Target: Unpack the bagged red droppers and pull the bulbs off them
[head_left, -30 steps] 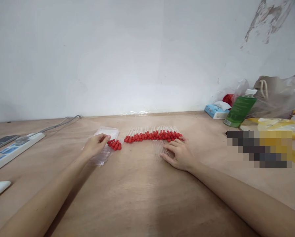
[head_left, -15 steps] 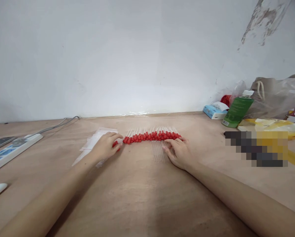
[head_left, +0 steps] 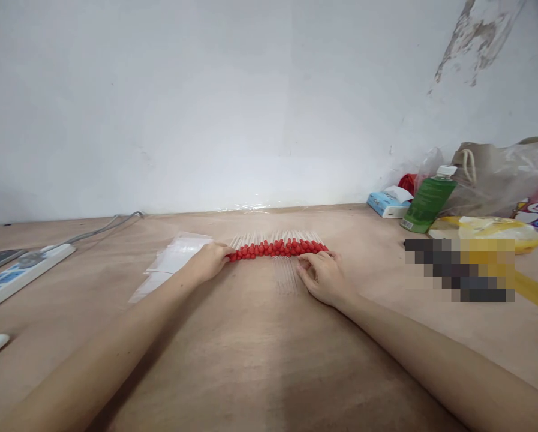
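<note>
A row of pale sticks with red heads point(head_left: 277, 247) lies side by side across the table, the heads toward me. At its left end is my left hand point(head_left: 211, 261), its fingers closed around the outermost sticks; the fingertips are partly hidden. My right hand point(head_left: 325, 276) lies against the right end, fingers bent along the red heads, thumb a little apart from the index finger and nothing visibly gripped. Thin clear strands point(head_left: 286, 276) stick out below the row, near my right thumb and index finger.
Left of the row are clear plastic sleeves point(head_left: 172, 258). A power strip point(head_left: 30, 273) with a grey cable stands farther left. At the right are a tissue pack point(head_left: 388, 204), a green bottle point(head_left: 430, 201), a yellow plastic bag point(head_left: 498, 234) and a blurred-out dark object point(head_left: 457, 270). A wall point(head_left: 251, 120) rises behind.
My left hand has moved right with the red-headed piece in its fingers, up against the left end of the row. My right hand has stayed nearly in place.
</note>
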`<state>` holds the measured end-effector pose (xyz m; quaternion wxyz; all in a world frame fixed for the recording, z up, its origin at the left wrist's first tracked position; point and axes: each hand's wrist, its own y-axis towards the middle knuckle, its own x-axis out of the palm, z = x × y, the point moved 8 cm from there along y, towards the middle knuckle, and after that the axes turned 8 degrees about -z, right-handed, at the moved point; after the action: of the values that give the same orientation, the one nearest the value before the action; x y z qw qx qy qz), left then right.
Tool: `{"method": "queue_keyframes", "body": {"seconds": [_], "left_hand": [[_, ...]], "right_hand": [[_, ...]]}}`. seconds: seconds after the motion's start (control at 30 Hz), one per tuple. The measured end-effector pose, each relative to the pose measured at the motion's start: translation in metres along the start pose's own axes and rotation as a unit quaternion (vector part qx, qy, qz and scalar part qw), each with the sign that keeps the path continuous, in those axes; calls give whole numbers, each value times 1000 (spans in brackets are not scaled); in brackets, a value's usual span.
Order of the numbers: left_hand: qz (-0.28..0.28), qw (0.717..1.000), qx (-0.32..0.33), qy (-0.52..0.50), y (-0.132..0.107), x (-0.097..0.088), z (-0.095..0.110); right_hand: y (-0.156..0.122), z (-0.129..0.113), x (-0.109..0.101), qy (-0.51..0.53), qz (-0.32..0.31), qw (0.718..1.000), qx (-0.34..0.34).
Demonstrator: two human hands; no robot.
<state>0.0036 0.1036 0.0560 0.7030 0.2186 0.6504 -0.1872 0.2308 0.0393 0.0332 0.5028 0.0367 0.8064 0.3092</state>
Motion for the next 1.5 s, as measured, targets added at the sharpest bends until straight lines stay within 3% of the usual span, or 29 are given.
{"method": "queue_keyframes", "body": {"seconds": [0.23,0.3,0.4,0.47,0.53,0.67,0.8,0.9,1.07,1.2,1.33,1.5], "left_hand": [[51,997,-33,-39,-2,-11,-7],[95,992,-54,-61,-7,-17,-12],[207,965,-79,-141,-24,-27,-13],[260,941,-81,-199,-38,-27,-6],[277,927,-68,-244,-47,-19,8],[250,915,-11,-315,-56,4,41],[193,929,-9,-317,-55,17,57],[176,940,3,-293,-55,17,62],[207,951,114,-198,-58,12,78],[219,944,177,-171,-62,14,88],[224,942,182,-169,-63,9,95],[175,957,174,-153,-54,11,103]], "right_hand": [[0,-8,4,20,-33,998,-51],[0,-8,4,30,-32,998,-49],[1,-4,1,44,-15,999,-23],[2,-1,0,50,-7,999,-9],[2,0,2,52,-13,998,-13],[2,-3,6,48,-37,997,-43],[0,2,-5,57,21,998,-21],[-2,-1,-14,56,52,997,-29],[-7,-29,-12,4,2,990,-144],[-12,-44,-5,-16,-16,979,-200],[-14,-53,2,-21,-38,972,-230],[-15,-58,2,-8,-45,966,-255]]}}
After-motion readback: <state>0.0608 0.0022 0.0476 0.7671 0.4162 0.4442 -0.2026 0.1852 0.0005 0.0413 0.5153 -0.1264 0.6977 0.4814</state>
